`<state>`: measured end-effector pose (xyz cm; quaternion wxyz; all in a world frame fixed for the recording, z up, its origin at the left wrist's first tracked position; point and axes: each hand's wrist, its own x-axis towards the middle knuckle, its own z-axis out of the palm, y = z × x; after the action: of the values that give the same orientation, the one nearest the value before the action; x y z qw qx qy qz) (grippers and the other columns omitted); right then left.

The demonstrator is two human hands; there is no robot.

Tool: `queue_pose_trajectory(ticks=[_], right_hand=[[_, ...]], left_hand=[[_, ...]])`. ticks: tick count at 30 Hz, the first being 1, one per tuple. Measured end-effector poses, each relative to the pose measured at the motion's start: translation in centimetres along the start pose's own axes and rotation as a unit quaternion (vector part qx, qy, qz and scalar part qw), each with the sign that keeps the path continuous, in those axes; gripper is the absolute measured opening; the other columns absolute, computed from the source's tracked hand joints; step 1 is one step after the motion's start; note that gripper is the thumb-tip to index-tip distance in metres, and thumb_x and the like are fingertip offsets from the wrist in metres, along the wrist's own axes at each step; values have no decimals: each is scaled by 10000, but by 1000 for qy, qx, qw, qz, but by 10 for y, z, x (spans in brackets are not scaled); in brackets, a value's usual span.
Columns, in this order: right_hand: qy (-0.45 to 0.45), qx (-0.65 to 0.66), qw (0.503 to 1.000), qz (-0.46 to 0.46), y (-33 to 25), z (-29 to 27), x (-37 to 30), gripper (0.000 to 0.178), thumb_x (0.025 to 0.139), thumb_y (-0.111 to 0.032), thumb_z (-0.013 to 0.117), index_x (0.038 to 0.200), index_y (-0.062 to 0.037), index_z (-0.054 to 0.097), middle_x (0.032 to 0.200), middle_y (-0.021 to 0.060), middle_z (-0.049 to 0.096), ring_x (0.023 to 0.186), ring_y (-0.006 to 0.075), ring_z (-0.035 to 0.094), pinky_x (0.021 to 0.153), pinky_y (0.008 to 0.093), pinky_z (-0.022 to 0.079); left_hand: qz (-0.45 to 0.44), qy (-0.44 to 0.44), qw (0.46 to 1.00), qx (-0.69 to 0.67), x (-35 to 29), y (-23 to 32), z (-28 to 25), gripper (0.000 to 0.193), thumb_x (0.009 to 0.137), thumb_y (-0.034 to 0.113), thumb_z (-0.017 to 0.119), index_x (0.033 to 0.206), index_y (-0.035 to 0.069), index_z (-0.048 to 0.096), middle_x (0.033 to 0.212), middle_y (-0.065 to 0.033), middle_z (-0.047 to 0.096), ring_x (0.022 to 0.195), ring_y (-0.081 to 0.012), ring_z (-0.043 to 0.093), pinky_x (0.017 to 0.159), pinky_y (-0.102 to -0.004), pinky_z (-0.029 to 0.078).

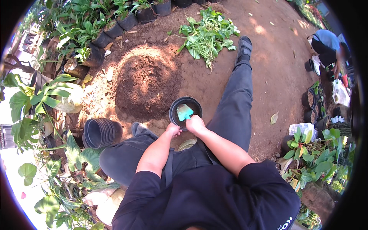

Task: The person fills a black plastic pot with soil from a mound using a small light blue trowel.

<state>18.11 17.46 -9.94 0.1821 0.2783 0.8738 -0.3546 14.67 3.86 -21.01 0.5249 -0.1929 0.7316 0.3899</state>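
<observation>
A round black plant pot [197, 106] stands on the soil between my legs. My left hand [174, 130] grips its near left rim with closed fingers. In my right hand [194, 124] is a teal hand trowel [185, 112], its blade inside the pot and its handle hidden by my fingers. Some brownish soil seems to lie on the blade, and the pot's inside is dark. Just beyond the pot, to the left, rises a mound of loose brown soil [142, 82].
Uprooted green plants [209, 34] lie in a heap beyond the mound. A stack of nested black pots [100, 133] rests on its side at the left. Potted plants [127, 22] line the far left. At the right a person [327, 46] bends over pots and bags.
</observation>
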Motion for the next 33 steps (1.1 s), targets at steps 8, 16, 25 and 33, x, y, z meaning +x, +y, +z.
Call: queue_pose_trajectory(ticks=[8, 16, 25, 33], right_hand=[[-111, -4, 989, 102, -24, -17, -9, 250, 711, -164, 549, 869, 4, 647, 934, 210, 615, 928, 292, 599, 796, 364, 473], [-78, 1, 993, 89, -4, 1, 0, 309, 793, -223, 504, 862, 58, 611, 843, 238, 615, 827, 328, 617, 727, 390, 487], [-118, 129, 971, 162, 1, -17, 9, 312, 819, -218, 464, 689, 39, 583, 533, 139, 545, 434, 243, 540, 420, 386, 419], [-112, 98, 979, 139, -1, -25, 4, 281, 779, -179, 471, 691, 51, 606, 598, 162, 592, 533, 254, 596, 517, 374, 454]], left_hand=[[-2, 15, 1000, -8, -4, 2, -2, 167, 797, 50, 424, 801, 21, 588, 693, -69, 627, 454, -114, 530, 379, -287, 384], [2, 12, 1000, -9, 2, 0, 0, 161, 806, 64, 431, 819, 31, 588, 684, -66, 623, 429, -111, 518, 378, -281, 385], [-3, 18, 1000, -9, 0, -2, 3, 174, 827, 88, 419, 823, 44, 587, 688, -46, 620, 429, -100, 509, 379, -267, 376], [-10, 7, 1000, -4, 3, -4, 1, 185, 817, 71, 400, 826, 47, 583, 678, -44, 615, 431, -101, 512, 377, -272, 382]])
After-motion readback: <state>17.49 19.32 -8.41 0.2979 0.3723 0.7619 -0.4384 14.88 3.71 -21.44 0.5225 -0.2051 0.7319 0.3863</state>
